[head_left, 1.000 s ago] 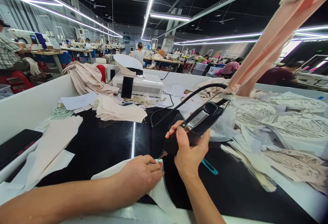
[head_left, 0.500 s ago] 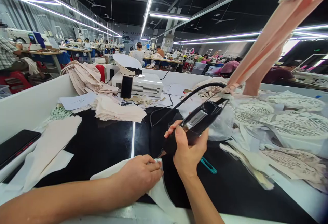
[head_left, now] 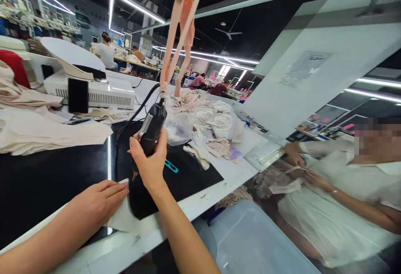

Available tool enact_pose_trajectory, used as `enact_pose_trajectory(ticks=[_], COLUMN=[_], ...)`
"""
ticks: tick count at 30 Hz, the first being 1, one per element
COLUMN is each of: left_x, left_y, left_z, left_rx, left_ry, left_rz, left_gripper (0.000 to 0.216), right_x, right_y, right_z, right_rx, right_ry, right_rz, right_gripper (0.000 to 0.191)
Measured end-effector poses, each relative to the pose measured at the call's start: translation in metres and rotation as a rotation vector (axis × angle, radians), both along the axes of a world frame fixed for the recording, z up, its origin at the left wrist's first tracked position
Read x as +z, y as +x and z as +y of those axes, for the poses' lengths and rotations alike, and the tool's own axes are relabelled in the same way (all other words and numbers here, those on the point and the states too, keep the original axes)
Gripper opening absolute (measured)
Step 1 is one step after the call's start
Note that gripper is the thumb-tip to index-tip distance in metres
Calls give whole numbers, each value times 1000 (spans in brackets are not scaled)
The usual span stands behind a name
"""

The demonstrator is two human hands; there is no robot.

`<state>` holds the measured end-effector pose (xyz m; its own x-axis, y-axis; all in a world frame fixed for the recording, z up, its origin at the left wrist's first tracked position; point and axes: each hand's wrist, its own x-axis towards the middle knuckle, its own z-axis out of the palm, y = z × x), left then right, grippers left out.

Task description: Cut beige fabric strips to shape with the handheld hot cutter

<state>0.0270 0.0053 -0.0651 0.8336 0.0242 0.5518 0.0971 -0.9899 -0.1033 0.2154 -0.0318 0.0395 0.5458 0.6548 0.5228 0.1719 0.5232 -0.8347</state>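
- The black cutting tool (head_left: 150, 134) has its tip hidden behind the right hand (head_left: 149, 163), whose fingers wrap it.
- The left hand (head_left: 94, 205) lies flat, fingers extended, on a pale fabric piece (head_left: 120, 219) at the surface (head_left: 46, 178) edge.
- Teal clippers (head_left: 171, 166) lie just beside; a seated person (head_left: 338, 190) is nearby.

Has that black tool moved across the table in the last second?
No. The camera turned right, but the black tool in the right hand keeps its place just left of the teal clip.

Black corded cutting tool (head_left: 152, 128), tilted nearly upright, tip down beside the pale fabric piece (head_left: 123, 219), which lies flat at the black worktop's (head_left: 46, 182) near edge.
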Motion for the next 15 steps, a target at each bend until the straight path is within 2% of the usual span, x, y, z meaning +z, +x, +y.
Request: enact_pose_trajectory(ticks=[5, 7, 12, 15], left_x=[7, 2, -21, -23], left_y=[-7, -9, -12, -9], left_z=[11, 17, 30, 29], left_rx=[-9, 29, 155, 175], left_ry=[65, 66, 11, 16], left_rz=[-30, -15, -55, -72], left_gripper=[56, 57, 60, 61], right_x=[5, 5, 5, 6], right_y=[8, 11, 12, 10], right_z=[-13, -16, -22, -25], right_rx=[6, 1, -10, -17], right_ry=[-39, -47, -53, -55], right_rz=[3, -1, -18, -24], right_gripper=[51, 49, 43, 39])
